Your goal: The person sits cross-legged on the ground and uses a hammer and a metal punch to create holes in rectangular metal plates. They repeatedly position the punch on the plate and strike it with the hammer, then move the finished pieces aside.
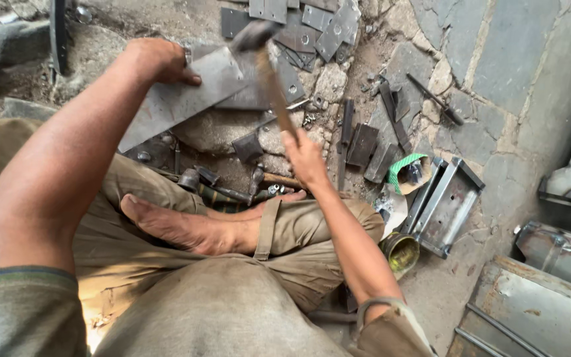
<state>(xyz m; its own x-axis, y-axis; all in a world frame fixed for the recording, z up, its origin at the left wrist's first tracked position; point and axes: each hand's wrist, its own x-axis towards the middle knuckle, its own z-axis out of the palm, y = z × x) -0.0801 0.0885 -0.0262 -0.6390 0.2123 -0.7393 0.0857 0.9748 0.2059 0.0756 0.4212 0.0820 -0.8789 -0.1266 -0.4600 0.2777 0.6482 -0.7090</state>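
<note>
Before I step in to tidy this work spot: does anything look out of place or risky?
Yes. A bare foot rests just below the metal plate that the left hand steadies, while the right hand holds a hammer over it. Metal offcuts lie scattered on the stone ground.

Worn khaki trousers with strap, grey-green short sleeves with dark hem, 1 bare foot, 2 bare hands: left, right.
</note>
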